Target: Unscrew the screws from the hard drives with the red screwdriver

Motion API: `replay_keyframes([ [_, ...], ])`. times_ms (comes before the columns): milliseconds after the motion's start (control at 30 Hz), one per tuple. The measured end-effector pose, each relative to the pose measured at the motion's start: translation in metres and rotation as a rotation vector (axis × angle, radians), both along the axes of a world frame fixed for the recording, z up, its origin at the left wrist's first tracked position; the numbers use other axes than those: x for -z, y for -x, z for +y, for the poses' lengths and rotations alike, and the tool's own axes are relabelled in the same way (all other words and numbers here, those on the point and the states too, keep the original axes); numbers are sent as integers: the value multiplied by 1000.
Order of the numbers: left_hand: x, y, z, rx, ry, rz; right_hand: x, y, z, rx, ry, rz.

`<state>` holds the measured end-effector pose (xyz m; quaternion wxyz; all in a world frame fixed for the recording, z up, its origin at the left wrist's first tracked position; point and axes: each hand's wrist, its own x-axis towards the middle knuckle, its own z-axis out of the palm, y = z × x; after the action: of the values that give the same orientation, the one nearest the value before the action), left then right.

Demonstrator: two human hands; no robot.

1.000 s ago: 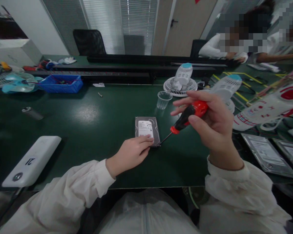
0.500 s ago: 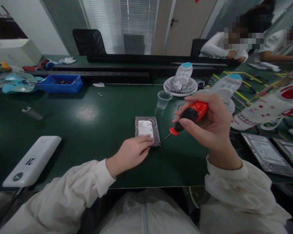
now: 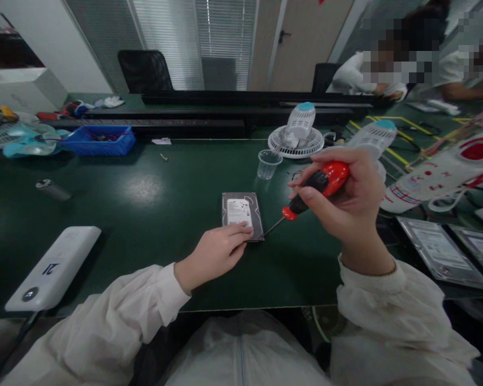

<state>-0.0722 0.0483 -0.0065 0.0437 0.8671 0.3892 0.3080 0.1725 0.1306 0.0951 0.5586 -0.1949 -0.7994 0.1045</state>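
Note:
A hard drive (image 3: 251, 203) with a white label lies flat on the green table. My left hand (image 3: 217, 252) grips its near left part, with the fingers lying over the lower label. In my right hand (image 3: 354, 198) is a screwdriver (image 3: 320, 185) with a red and black handle, held tilted. Its thin shaft runs down and left, and the tip is at the drive's near right corner. Whether a screw sits under the tip is too small to tell.
A clear plastic cup (image 3: 269, 165) stands beyond the drive, near a white fan (image 3: 300, 131). On the right are more hard drives (image 3: 443, 252) and a white and red bottle (image 3: 438, 171). A power bank (image 3: 54, 268), metal cylinder (image 3: 53, 188) and blue bin (image 3: 102, 142) are leftward.
My right hand and the screwdriver handle have shifted slightly to the right, while the tip stays at the drive's corner. My left hand and the drive look almost unmoved.

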Motion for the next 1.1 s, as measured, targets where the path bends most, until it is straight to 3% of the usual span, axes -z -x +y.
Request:
replay_keyframes([
  [200, -3, 0, 0, 1, 0, 1, -4, -3, 3, 49, -46, 109],
  [400, -2, 1, 1, 3, 22, -6, -12, -16, 5, 341, -268, 251],
  [500, -1, 2, 1, 4, 32, -3, -10, -25, -10, 497, -315, 161],
  [667, -1, 2, 0, -2, 34, -2, 21, -28, -44, 691, -249, -159],
  [833, -2, 1, 0, -5, 23, -9, 58, -17, -58, 612, -274, -325],
  [967, -1, 1, 1, 5, 19, -16, 68, -10, -66, 569, -271, -408],
  [1100, 0, 1, 1, 2, 5, -19, 75, -8, -79, 592, -167, -574],
])
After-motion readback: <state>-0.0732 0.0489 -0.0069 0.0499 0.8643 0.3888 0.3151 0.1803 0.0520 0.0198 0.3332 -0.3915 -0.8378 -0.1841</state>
